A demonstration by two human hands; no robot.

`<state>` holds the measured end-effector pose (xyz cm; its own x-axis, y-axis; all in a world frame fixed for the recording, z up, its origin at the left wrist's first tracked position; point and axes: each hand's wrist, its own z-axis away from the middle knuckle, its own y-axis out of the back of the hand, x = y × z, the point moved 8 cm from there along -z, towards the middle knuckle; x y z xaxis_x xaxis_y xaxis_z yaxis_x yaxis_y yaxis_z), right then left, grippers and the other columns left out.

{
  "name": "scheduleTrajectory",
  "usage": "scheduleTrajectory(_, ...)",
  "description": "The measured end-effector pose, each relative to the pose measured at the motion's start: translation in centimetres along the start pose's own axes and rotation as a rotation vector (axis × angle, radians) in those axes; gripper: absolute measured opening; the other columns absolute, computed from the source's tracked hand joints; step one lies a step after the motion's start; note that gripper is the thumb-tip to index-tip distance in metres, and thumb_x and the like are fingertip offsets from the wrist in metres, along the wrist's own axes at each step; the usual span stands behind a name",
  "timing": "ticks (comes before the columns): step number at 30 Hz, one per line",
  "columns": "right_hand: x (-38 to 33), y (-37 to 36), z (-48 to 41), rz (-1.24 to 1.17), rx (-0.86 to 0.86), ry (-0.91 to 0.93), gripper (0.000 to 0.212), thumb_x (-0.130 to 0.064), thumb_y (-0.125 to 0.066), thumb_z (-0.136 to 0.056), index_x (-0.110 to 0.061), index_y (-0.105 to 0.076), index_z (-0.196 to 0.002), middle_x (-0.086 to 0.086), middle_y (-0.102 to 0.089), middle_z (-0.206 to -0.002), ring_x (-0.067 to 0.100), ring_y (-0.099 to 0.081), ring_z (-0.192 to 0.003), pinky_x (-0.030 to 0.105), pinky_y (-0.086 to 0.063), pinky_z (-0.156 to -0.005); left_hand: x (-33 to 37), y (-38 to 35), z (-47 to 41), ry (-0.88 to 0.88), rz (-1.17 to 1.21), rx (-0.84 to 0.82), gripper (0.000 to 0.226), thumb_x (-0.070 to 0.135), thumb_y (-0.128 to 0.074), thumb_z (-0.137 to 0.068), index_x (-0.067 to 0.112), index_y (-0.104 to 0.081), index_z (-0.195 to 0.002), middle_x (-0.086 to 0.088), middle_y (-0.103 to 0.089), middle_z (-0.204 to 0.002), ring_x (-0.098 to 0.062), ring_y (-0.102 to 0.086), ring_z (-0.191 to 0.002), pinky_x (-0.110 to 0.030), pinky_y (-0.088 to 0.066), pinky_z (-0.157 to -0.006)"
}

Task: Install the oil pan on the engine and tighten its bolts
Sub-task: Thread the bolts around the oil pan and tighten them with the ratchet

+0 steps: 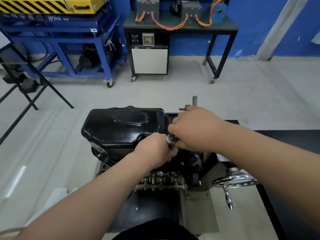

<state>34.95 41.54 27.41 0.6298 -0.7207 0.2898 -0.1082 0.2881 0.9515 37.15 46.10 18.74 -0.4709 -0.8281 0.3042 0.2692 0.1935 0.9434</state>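
Head view:
- The black, shiny oil pan (121, 127) sits in the middle of the frame, a little to the left. It lies on top of the engine (164, 172), which is turned upside down.
- The engine's metal parts show just below the pan, in the lower middle.
- A silver wrench (171, 140) is at the right edge of the pan. Only its round head shows, between the two hands.
- The left hand (154, 151) comes up from the lower left. Its fingers are curled tight around the wrench, just under the round head.
- The right hand (194, 130) comes in from the right with its knuckles up. Its fingers are curled and its thumb side touches the wrench head. What lies under its palm is hidden.
- A shiny hand wheel (237, 179) with a handle is at the lower right, beside the engine.
- A blue cart (60, 40) stands at the upper left.
- A black table (225, 30) with orange cables (169, 25) stands at the top middle. A white cabinet (149, 60) stands under its left end.
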Motion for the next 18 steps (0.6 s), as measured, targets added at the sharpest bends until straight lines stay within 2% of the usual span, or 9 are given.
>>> scheduleTrajectory(2, -0.3, -0.4, 0.0, -0.018, -0.032, -0.08, 0.04, -0.052, -0.039, -0.087, -0.022, -0.05, -0.063, -0.002, -0.053, -0.066, 0.02, -0.049, -0.058, 0.03, -0.033, -0.056, -0.4, 0.2, 0.0, 0.017, -0.006, -0.021, 0.032, 0.035, -0.046, -0.084, 0.019, -0.038, -0.057, 0.003, -0.044, -0.056, -0.02, -0.043, -0.053, -0.026, -0.026, -0.044)
scheduleTrajectory(4, -0.1, -0.7, 0.1, -0.053, -0.079, -0.174, 0.046, -0.052, -0.042, -0.087, -0.02, -0.041, -0.055, -0.002, -0.044, -0.058, 0.017, -0.038, -0.048, 0.026, -0.027, -0.049, -0.5, 0.3, 0.0, 0.014, 0.012, -0.023, 0.03, 0.029, -0.046, -0.082, 0.019, -0.037, -0.056, 0.003, -0.044, -0.056, -0.022, -0.044, -0.054, -0.026, -0.026, -0.044)
scheduleTrajectory(7, -0.1, -0.7, -0.1, -0.036, -0.082, -0.1, 0.019, -0.039, -0.048, -0.087, -0.022, -0.054, -0.081, -0.002, -0.058, -0.085, 0.021, -0.053, -0.079, 0.033, -0.043, -0.069, 0.2, 0.6, 0.0, -0.051, 0.018, 0.035, 0.028, 0.028, -0.049, -0.083, 0.018, -0.039, -0.059, 0.003, -0.043, -0.054, -0.027, -0.054, -0.061, -0.027, -0.026, -0.044)
scheduleTrajectory(9, -0.5, -0.3, -0.3, 0.003, -0.077, -0.014, 0.015, -0.03, -0.053, -0.084, -0.024, -0.054, -0.097, -0.005, -0.057, -0.097, 0.021, -0.051, -0.097, 0.039, -0.044, -0.083, 0.7, 0.5, 0.1, -0.089, -0.019, 0.048, 0.02, 0.031, -0.049, -0.084, 0.02, -0.046, -0.067, 0.005, -0.043, -0.057, -0.027, -0.058, -0.066, -0.026, -0.029, -0.048)
scheduleTrajectory(10, -0.7, -0.3, -0.3, 0.014, -0.079, 0.006, 0.014, -0.03, -0.054, -0.083, -0.024, -0.054, -0.095, -0.005, -0.057, -0.096, 0.021, -0.052, -0.097, 0.039, -0.043, -0.084, 0.7, 0.5, 0.1, -0.085, -0.016, 0.044, 0.022, 0.035, -0.05, -0.084, 0.021, -0.045, -0.068, 0.006, -0.042, -0.056, -0.026, -0.057, -0.066, -0.026, -0.03, -0.049)
scheduleTrajectory(11, -0.7, -0.1, -0.3, 0.023, -0.07, 0.005, 0.011, -0.034, -0.052, -0.083, -0.024, -0.053, -0.087, -0.004, -0.058, -0.091, 0.021, -0.054, -0.09, 0.036, -0.043, -0.08, 0.6, 0.4, 0.0, -0.071, -0.003, 0.037, 0.028, 0.039, -0.049, -0.085, 0.02, -0.042, -0.065, 0.006, -0.041, -0.055, -0.025, -0.054, -0.063, -0.027, -0.03, -0.048)
scheduleTrajectory(13, -0.7, -0.3, -0.3, 0.023, -0.079, -0.046, 0.033, -0.047, -0.046, -0.085, -0.021, -0.046, -0.065, -0.002, -0.055, -0.07, 0.019, -0.052, -0.065, 0.029, -0.037, -0.061, 0.1, 0.3, -0.1, -0.028, 0.011, 0.0, 0.034, 0.04, -0.048, -0.084, 0.018, -0.039, -0.059, 0.005, -0.044, -0.055, -0.023, -0.048, -0.057, -0.026, -0.029, -0.046)
scheduleTrajectory(15, 0.1, -0.8, -0.1, -0.024, -0.12, -0.167, 0.047, -0.056, -0.043, -0.084, -0.019, -0.041, -0.055, -0.002, -0.045, -0.059, 0.017, -0.044, -0.052, 0.025, -0.027, -0.049, 0.0, 0.2, -0.1, -0.021, 0.004, -0.023, 0.03, 0.034, -0.048, -0.083, 0.018, -0.042, -0.059, 0.003, -0.046, -0.057, -0.022, -0.046, -0.056, -0.026, -0.03, -0.046)
scheduleTrajectory(18, 0.1, -1.0, -0.3, -0.04, -0.09, -0.124, 0.026, -0.042, -0.049, -0.086, -0.021, -0.052, -0.071, -0.003, -0.055, -0.077, 0.021, -0.054, -0.075, 0.031, -0.041, -0.058, 0.4, 0.7, 0.1, -0.054, 0.022, 0.022, 0.027, 0.029, -0.05, -0.083, 0.018, -0.042, -0.059, 0.003, -0.046, -0.055, -0.022, -0.045, -0.055, -0.026, -0.027, -0.044)
